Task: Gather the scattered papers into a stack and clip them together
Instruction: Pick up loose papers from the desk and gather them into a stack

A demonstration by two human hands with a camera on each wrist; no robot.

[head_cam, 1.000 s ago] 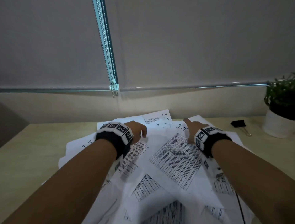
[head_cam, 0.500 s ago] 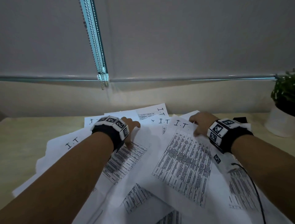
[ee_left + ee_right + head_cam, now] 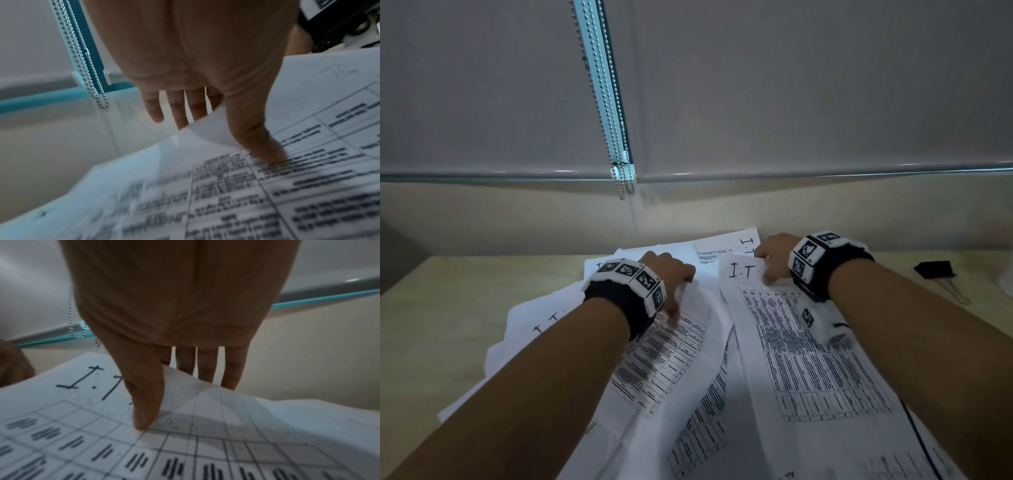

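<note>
Several white printed sheets lie fanned and overlapping across a beige desk [image 3: 448, 308]. My left hand [image 3: 671, 274] pinches the far edge of a table-printed sheet [image 3: 226, 203], with the thumb [image 3: 261, 142] on top and the fingers behind the edge. My right hand [image 3: 774, 253] grips the top edge of a sheet marked "I.T" [image 3: 808, 359] in the same way, its thumb [image 3: 144, 410] pressing on the print. A black binder clip [image 3: 935, 270] lies on the desk to the right of my right wrist, untouched.
A wall and a closed roller blind stand right behind the desk, and the blind's bead cord [image 3: 619, 181] hangs above the papers. A white pot's edge [image 3: 1008, 281] shows at the far right. A thin black cable [image 3: 921, 438] runs along the right sheets.
Both hands went from resting on the pile to pinching sheet edges. The right hand has turned its "I.T" sheet straighter and drawn it rightward. The left hand's sheet has slid left.
</note>
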